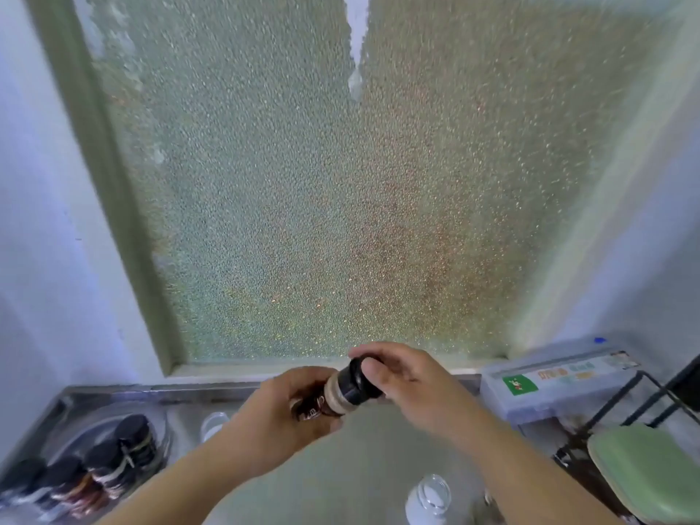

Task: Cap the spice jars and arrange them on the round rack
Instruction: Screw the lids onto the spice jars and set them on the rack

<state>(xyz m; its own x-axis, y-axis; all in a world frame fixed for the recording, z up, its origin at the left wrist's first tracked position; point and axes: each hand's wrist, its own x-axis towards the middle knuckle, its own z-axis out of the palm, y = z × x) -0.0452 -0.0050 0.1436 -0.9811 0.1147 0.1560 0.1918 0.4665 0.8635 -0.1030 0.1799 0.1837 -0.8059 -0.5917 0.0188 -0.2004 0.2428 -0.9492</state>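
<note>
Both hands meet above the tabletop (pixel 371 460), in front of the frosted window (pixel 322 183). Left hand (pixel 276 414) is curled round the body of a jar (pixel 322 403), holding it tilted with its mouth up and to the right. Right hand (pixel 409 380) wraps fingers and thumb round the black cap (pixel 356 380), which sits on the jar's neck. Whether the cap is fully screwed home cannot be told; a pale band of contents or label shows just below it.

Judging by this grip, the step in hand is capping this jar. What it calls for next is a twist of the right hand against the left until the cap seats, then a carry to the lower left, where the rack (pixel 75 433) holds several black-capped jars (pixel 113 460) packed close together. A free slot there is hard to make out through the blur.

Near the bottom edge an open jar (pixel 430 502) with white contents stands uncapped, and another clear jar (pixel 214 424) shows just behind the left wrist, so more capping seems to remain. To the right lie a plastic box (pixel 549 384) and a green stool (pixel 647 471).
</note>
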